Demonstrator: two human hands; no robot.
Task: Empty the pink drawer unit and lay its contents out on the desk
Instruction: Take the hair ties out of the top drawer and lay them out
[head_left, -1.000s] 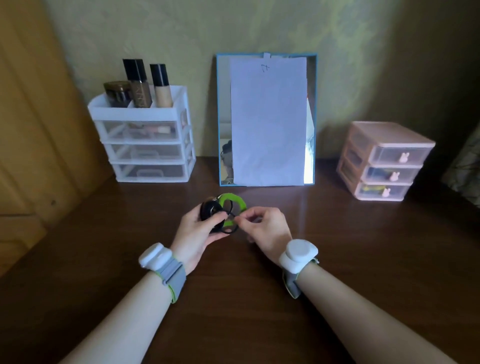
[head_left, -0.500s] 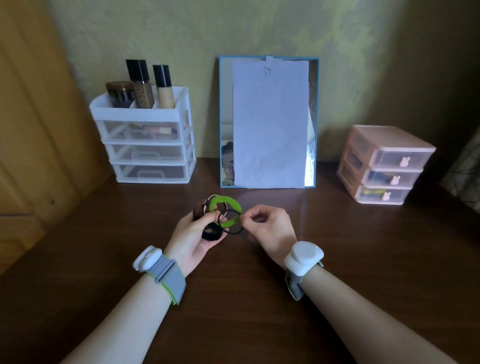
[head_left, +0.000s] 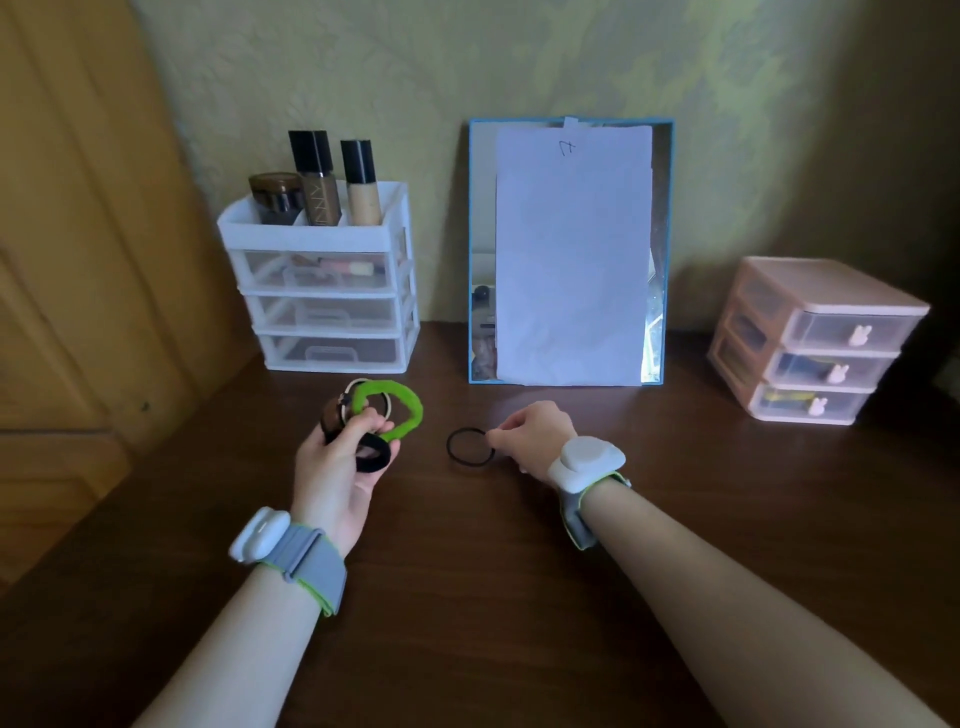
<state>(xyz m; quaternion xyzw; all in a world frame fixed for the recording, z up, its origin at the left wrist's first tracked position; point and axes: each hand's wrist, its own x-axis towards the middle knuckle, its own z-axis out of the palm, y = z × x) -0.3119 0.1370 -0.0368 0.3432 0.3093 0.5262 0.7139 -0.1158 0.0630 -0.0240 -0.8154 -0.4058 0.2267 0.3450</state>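
Black thin hair tie (head_left: 470, 446) pinched at its rim by the right hand (head_left: 532, 440) fingers, low over the worktop (head_left: 467, 571): lay it flat, clear of the left hand (head_left: 337, 467) clutching the green scrunchie (head_left: 395, 410) bunch.

A dark brown wooden desk (head_left: 467, 597) is seen from above. Open desk surface lies between the two forearms, and more is found to the right of the right forearm, up to the pink plastic three-drawer unit (head_left: 815, 343) at the far right. The back edge is blocked by three upright things along the wall: a white plastic three-drawer organiser (head_left: 322, 296) with bottles on top at the left, a blue-framed mirror covered by a white paper sheet (head_left: 569, 252) in the middle, and the pink unit. Bare gaps of desk are left between them. A thin black elastic hair tie (head_left: 470, 446) lies in the middle. A tall wooden panel (head_left: 78, 260) closes off the left side.
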